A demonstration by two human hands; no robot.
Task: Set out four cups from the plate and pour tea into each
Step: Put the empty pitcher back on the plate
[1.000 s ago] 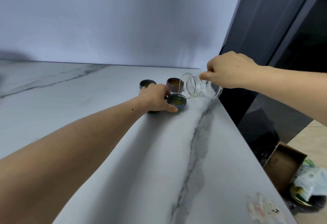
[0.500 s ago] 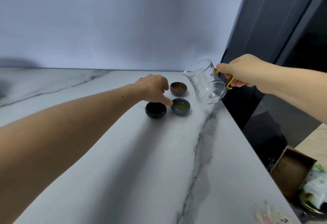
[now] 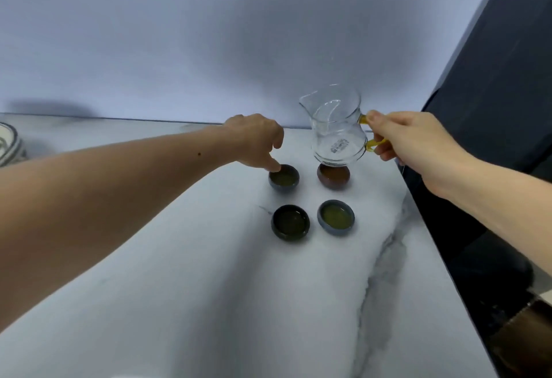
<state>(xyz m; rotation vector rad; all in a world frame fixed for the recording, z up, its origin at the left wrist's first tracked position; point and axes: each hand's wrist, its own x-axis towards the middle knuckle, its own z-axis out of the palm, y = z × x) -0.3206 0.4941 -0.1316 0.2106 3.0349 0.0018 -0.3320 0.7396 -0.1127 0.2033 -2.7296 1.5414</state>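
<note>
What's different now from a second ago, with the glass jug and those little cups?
The right hand has tipped the glass jug back upright from its pouring tilt and lifted it; it looks empty. The left hand let go of the near blue cup and now touches the far blue cup. The black cup and brown cup stayed put.

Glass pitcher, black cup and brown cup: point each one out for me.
glass pitcher (image 3: pixel 336 129): head view, on its clear body.
black cup (image 3: pixel 290 222): head view, on the tea inside it.
brown cup (image 3: pixel 333 176): head view, on its outer wall below the pitcher.
</note>
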